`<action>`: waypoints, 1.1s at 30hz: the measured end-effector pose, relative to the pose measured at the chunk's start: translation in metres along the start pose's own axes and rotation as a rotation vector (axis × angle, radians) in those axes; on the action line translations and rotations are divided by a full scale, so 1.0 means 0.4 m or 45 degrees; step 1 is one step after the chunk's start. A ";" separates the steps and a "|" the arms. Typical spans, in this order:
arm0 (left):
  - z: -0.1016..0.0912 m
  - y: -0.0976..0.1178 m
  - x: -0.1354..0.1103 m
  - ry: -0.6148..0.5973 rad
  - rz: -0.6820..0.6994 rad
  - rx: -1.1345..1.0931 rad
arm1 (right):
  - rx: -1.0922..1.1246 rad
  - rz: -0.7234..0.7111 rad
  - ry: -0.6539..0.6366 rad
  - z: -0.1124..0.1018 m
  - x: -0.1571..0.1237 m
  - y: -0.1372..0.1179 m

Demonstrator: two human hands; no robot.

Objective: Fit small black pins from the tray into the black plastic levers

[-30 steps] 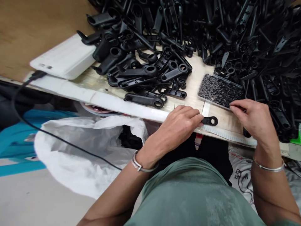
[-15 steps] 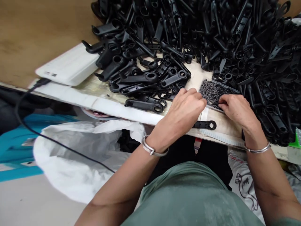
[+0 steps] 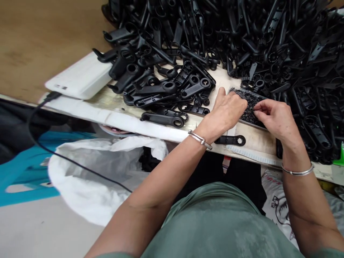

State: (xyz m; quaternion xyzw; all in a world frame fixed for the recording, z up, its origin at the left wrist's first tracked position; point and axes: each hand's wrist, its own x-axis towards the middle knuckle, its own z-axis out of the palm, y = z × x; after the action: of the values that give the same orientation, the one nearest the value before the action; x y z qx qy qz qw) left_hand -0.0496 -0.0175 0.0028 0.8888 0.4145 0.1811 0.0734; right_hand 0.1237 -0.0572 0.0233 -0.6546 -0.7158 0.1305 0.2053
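A shallow tray (image 3: 259,125) holds a heap of tiny dark pieces (image 3: 248,102) that look like screws. My left hand (image 3: 228,109) reaches over its left side, fingers bent down into the heap and their tips hidden. At the tray's right side is my right hand (image 3: 278,118), thumb and forefinger pinched together above the pieces; anything between them is too small to make out. Below my left hand, a black plastic arm with a ringed end (image 3: 232,140) lies flat near the table's front edge.
Black plastic parts (image 3: 258,39) are piled high at the back and right. A smaller group (image 3: 166,87) lies left of my hands. Further left sits a white box (image 3: 80,77) with a black cable (image 3: 77,165). A white bag (image 3: 88,175) hangs open below the table edge.
My left hand has moved right, further over the tray, and its fingers now dip into the pieces. My right hand has shifted slightly, still pinched. The view has moved a little.
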 end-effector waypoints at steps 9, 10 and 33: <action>-0.019 -0.006 -0.011 0.029 -0.023 0.064 | 0.707 0.310 0.034 0.003 -0.024 -0.022; -0.028 -0.003 -0.011 -0.018 -0.049 0.068 | 0.793 0.331 0.047 0.005 -0.029 -0.026; -0.011 -0.010 -0.028 0.372 -0.383 -1.366 | 1.496 0.483 0.211 0.082 -0.020 -0.098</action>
State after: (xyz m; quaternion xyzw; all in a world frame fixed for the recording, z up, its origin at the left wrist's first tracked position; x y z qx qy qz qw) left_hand -0.0608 -0.0234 0.0028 0.6242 0.3923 0.4744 0.4810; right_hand 0.0745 -0.0669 0.0111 -0.5562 -0.3773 0.4855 0.5590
